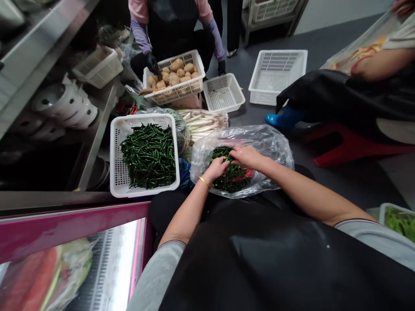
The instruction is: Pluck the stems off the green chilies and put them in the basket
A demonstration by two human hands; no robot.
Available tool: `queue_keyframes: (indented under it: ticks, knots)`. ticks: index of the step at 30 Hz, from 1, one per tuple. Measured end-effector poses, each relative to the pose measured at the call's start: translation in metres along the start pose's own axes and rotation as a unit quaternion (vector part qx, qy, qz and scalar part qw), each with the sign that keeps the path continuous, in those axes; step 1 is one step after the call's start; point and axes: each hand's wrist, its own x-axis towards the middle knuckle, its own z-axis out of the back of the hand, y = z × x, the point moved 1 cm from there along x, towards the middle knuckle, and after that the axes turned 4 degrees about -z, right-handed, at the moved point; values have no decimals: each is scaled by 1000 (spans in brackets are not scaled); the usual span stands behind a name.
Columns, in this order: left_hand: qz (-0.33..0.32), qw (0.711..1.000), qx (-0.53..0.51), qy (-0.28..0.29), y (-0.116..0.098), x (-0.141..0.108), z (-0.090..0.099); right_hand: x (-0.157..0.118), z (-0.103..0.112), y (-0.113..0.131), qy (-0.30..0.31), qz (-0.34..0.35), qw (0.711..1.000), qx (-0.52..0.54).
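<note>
A clear plastic bag (269, 144) lies open in front of me, holding green chili peppers (231, 185) and something red. Over these peppers my left hand (218, 168), with a gold bangle at the wrist, has its fingers pinched together at a small piece too hidden to name. Close beside it, my right hand (245, 156) has its fingers bent down onto the peppers, and its fingertips nearly meet the left ones; what they hold is hidden. To the left, a white basket (177, 166) holds a large heap of green chili peppers (151, 155).
Beyond are a potato basket (202, 71) with a gloved person behind it, white baskets (240, 101) (279, 88) and pale-stemmed vegetables (205, 123). A seated person with a blue boot (282, 119) is at right, near a red stool (340, 147). A metal shelf (97, 142) stands left.
</note>
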Motion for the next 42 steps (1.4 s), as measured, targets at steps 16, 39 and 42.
queue_keyframes:
  ticks: [16,39,42]
  knots:
    - [-15,970,-223,97,5,-43,30,-23,5,-28,27,-51,837,544]
    - [4,890,-454,-27,2,-42,35,6,-56,-29,-15,-138,987,84]
    - [43,877,-475,-62,5,-36,27,21,-67,-18,2,-202,978,47]
